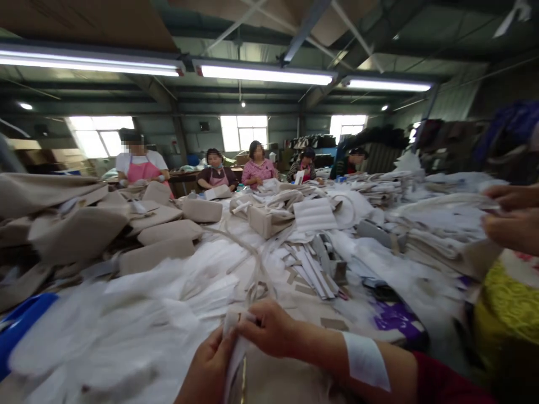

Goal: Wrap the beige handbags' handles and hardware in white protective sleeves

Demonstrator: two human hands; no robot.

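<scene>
At the bottom centre, my left hand (210, 359) is closed on the edge of a beige fabric piece (278, 376) faced with a white strip. My right hand (269, 328) pinches the upper end of that same white strip (232, 322), its thumb and fingers almost touching my left fingertips. A thin gold-coloured line runs down the piece below my hands. On my right forearm sits a white patch (366, 359). Narrow beige cords (252, 252) lie on the table just beyond my hands. The lower part of the fabric passes out of view.
Thin white sheeting (126, 320) spreads across the left. Beige fabric pieces (84, 233) are heaped behind it, near a blue container (25, 325). White strips (311, 269) and a purple patterned item (393, 317) lie to the right. A co-worker's hands (514, 219) work at the right edge; several people sit or stand across.
</scene>
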